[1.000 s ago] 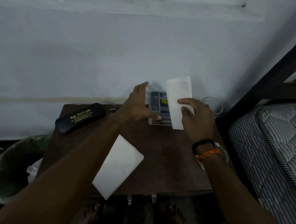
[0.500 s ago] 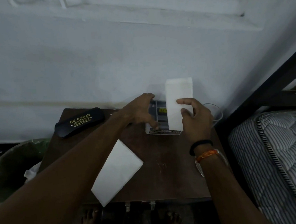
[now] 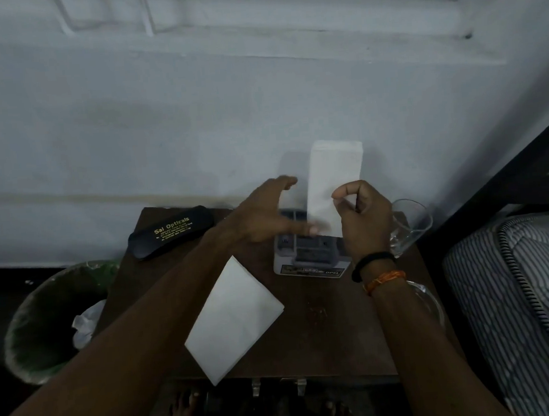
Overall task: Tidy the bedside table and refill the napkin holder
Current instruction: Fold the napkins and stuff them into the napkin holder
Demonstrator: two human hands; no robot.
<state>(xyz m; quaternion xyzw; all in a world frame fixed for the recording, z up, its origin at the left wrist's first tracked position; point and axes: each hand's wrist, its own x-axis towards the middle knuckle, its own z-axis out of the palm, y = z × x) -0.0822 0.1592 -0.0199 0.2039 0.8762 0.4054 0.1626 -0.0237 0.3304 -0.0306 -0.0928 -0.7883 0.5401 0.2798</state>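
Observation:
My right hand (image 3: 363,218) pinches a folded white napkin (image 3: 331,178) and holds it upright over the napkin holder (image 3: 306,257), a grey and white plastic box at the back of the brown bedside table (image 3: 334,340). My left hand (image 3: 264,215) hovers spread just left of that napkin, above the holder, its thumb reaching toward the napkin's lower end; it looks blurred. A second white napkin stack (image 3: 234,321) lies flat on the table under my left forearm.
A black spectacle case (image 3: 171,231) lies at the table's back left. A clear glass (image 3: 409,227) stands at the back right, a glass dish (image 3: 427,301) at the right edge. A green-lined bin (image 3: 44,321) stands left of the table, a striped mattress (image 3: 526,304) right.
My left hand lifted off the holder and spread beside the napkin. My right hand shifted its pinch on the napkin, which stays upright over the holder.

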